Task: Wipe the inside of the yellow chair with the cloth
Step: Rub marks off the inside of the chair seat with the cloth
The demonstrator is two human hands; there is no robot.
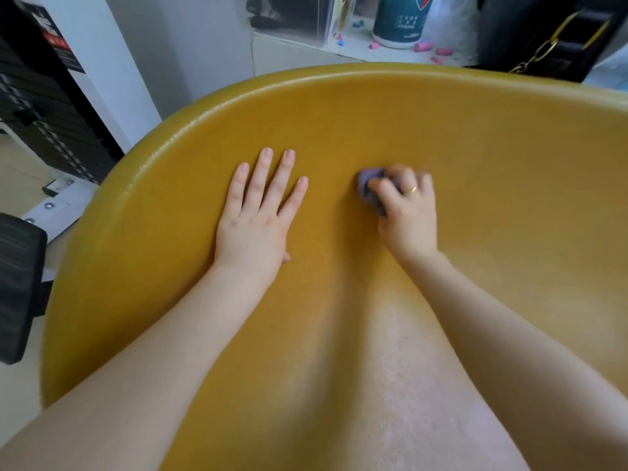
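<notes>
The small purple cloth (368,188) is pressed against the inner back of the yellow chair (492,158), bunched in the right hand (406,212), whose fingers curl round it in a closed grip. The left hand (258,215) lies flat on the shell just beside it, fingers straight and spread, holding nothing. Beyond the chair's rim a shelf (306,52) carries a teal-and-white can (401,20) and scattered pink bits (424,46).

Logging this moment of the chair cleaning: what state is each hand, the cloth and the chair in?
left hand: flat, fingers spread, resting on the chair's inside
right hand: curled round the cloth, blurred
cloth: bunched, pressed against the chair
yellow chair: pale patch low on its inside
</notes>
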